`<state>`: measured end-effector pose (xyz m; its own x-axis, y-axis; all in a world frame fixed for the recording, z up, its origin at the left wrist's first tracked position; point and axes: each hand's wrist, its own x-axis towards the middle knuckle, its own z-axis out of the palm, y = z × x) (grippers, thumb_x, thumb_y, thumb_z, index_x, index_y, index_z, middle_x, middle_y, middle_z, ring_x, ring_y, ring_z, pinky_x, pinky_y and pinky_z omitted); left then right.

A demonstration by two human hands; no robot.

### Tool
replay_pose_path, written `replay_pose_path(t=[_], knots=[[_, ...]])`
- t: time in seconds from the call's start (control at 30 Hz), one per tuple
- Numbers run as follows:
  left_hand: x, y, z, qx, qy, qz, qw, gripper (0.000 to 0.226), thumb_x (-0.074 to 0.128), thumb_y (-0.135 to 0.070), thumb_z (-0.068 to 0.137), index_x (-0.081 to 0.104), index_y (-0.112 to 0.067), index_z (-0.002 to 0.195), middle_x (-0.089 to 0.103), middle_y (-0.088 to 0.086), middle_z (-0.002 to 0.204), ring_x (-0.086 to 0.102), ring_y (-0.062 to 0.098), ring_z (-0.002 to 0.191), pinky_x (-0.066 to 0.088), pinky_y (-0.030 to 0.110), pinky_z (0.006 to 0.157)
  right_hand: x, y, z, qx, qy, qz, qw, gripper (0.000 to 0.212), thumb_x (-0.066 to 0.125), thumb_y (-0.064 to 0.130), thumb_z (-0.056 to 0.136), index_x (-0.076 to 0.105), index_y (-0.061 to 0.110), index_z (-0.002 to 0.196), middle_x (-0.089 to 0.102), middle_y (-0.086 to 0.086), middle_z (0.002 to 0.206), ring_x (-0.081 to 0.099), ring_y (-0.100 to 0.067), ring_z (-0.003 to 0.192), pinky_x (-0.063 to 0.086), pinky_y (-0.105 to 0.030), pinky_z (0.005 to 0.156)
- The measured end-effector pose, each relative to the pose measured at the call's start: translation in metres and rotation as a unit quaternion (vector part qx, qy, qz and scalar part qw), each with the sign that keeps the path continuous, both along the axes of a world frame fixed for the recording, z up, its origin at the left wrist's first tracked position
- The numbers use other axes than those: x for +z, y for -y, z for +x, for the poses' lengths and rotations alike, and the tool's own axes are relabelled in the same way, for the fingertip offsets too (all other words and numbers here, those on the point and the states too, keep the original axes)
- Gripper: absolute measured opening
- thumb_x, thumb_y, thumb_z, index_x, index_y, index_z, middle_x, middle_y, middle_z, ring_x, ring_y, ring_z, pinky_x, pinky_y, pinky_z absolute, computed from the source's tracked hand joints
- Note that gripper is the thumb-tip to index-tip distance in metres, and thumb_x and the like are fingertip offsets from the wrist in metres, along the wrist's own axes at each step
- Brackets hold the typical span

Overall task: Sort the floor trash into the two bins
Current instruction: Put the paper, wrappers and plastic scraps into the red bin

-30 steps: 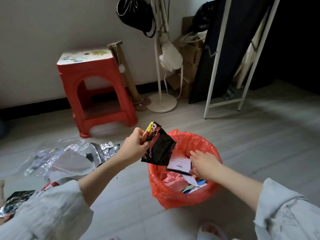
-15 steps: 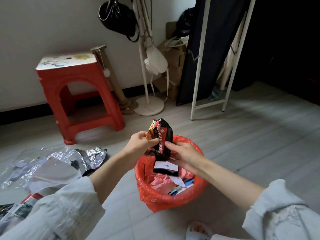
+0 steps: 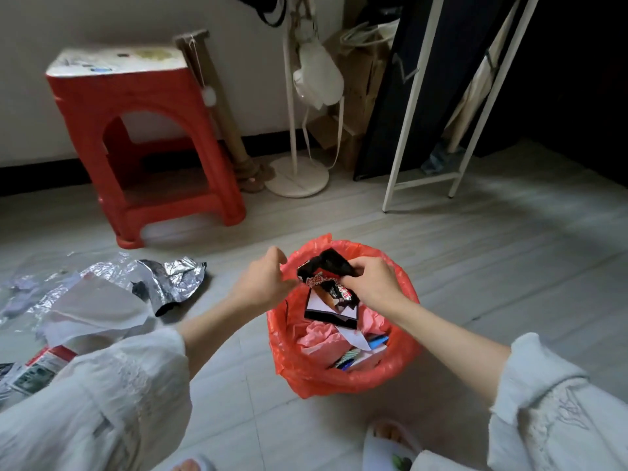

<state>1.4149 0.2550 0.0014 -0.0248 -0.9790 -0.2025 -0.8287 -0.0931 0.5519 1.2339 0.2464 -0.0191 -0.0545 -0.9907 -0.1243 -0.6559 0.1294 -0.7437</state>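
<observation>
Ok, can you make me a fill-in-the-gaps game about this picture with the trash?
1. The bin is lined with a ____ bag.
2. The black snack wrapper is gripped by the ____ hand.
3. The crumpled silver foil lies on the ____.
4. The red stool stands by the ____.

Missing words: red; right; floor; wall

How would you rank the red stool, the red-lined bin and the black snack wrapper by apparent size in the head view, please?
1. red stool, though it sits farther away
2. red-lined bin
3. black snack wrapper, crumpled, gripped by the right hand
</observation>
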Motion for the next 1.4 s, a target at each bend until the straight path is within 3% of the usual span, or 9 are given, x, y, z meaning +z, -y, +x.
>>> replay_pose_path(t=[0.13,0.33,0.4,0.5,0.57,0.93,1.13,1.27,1.4], knots=[[-0.043,0.004,0.018,-0.147,0.164,-0.025,0.975,0.059,0.039,-0.038,0.096,0.017,-0.012,0.145,0.027,0.011,0.147,0.024,0.025,0.137,0.03,0.04,0.107,-0.04,0.017,0.005,0.06,-0.174,0.001,0.983,0.029,0.054,0.008,0.082,0.063,0.012,0.108,0.067,-0.013,0.102,0.061,-0.032,0.097,0.049,-0.036,0.077],[-0.105,0.011,0.032,-0.132,0.143,0.012,0.981,0.102,-0.01,-0.064,0.062,-0.01,-0.006,0.146,-0.015,0.014,0.155,-0.013,0.025,0.144,-0.003,0.031,0.116,-0.113,0.039,0.022,0.232,-0.394,-0.056,0.887,0.049,0.042,0.012,0.09,0.036,0.014,0.139,0.052,-0.018,0.127,0.053,-0.033,0.116,0.045,-0.039,0.091],[-0.114,0.01,0.032,-0.119,0.123,-0.002,0.985,0.099,-0.011,-0.061,0.063,-0.014,-0.006,0.145,-0.017,0.011,0.155,-0.015,0.021,0.143,-0.005,0.029,0.115,-0.137,0.034,0.026,0.249,-0.381,-0.047,0.889,0.053,0.025,0.023,0.09,0.041,0.008,0.139,0.04,-0.028,0.14,0.042,-0.038,0.13,0.036,-0.043,0.106],[-0.122,0.01,0.031,-0.111,0.094,-0.007,0.989,0.094,-0.01,-0.059,0.066,-0.016,-0.009,0.145,-0.016,0.008,0.155,-0.014,0.018,0.143,-0.003,0.029,0.116,-0.15,0.028,0.02,0.294,-0.344,0.087,0.887,0.065,0.021,0.047,0.098,0.006,0.011,0.15,-0.005,-0.018,0.157,-0.004,-0.028,0.146,0.001,-0.038,0.119],[-0.123,0.009,0.031,-0.105,0.075,-0.001,0.992,0.093,-0.008,-0.059,0.066,-0.017,-0.011,0.145,-0.014,0.006,0.156,-0.013,0.016,0.143,-0.003,0.028,0.116,-0.153,0.028,0.016,0.312,-0.372,0.108,0.868,0.073,0.017,0.057,0.094,-0.005,0.014,0.149,-0.016,-0.015,0.156,-0.014,-0.025,0.145,-0.006,-0.036,0.119],[-0.121,0.009,0.031,-0.107,0.046,0.007,0.993,0.067,0.015,-0.041,0.094,-0.013,-0.012,0.146,-0.007,0.003,0.157,-0.008,0.015,0.144,0.002,0.031,0.119,-0.176,0.038,0.031,0.34,-0.471,0.162,0.798,0.073,0.01,0.058,0.094,-0.014,0.016,0.148,-0.02,-0.016,0.155,-0.018,-0.027,0.144,-0.011,-0.042,0.117],[-0.123,0.007,0.035,-0.122,0.107,-0.035,0.986,0.083,-0.007,-0.052,0.074,-0.015,-0.012,0.146,-0.007,0.003,0.157,-0.009,0.015,0.144,0.002,0.031,0.118,-0.171,0.039,0.034,0.343,-0.448,0.167,0.809,0.073,0.015,0.055,0.095,-0.013,0.013,0.148,-0.019,-0.019,0.154,-0.018,-0.03,0.143,-0.011,-0.045,0.116],[-0.123,0.007,0.034,-0.12,0.107,-0.04,0.986,0.083,-0.008,-0.051,0.073,-0.016,-0.013,0.146,-0.011,0.002,0.157,-0.012,0.013,0.144,0.0,0.03,0.117,-0.184,0.036,0.028,0.352,-0.461,0.102,0.808,0.077,0.008,0.06,0.089,-0.011,0.014,0.148,-0.01,-0.024,0.154,-0.01,-0.036,0.144,-0.006,-0.049,0.117],[-0.123,0.008,0.034,-0.125,0.104,-0.03,0.986,0.082,-0.007,-0.051,0.074,-0.016,-0.013,0.146,-0.01,0.001,0.157,-0.011,0.013,0.144,0.0,0.03,0.117,-0.189,0.042,0.032,0.36,-0.482,0.11,0.791,0.074,0.021,0.053,0.094,-0.011,0.014,0.148,-0.011,-0.024,0.154,-0.009,-0.036,0.144,-0.004,-0.05,0.117]])
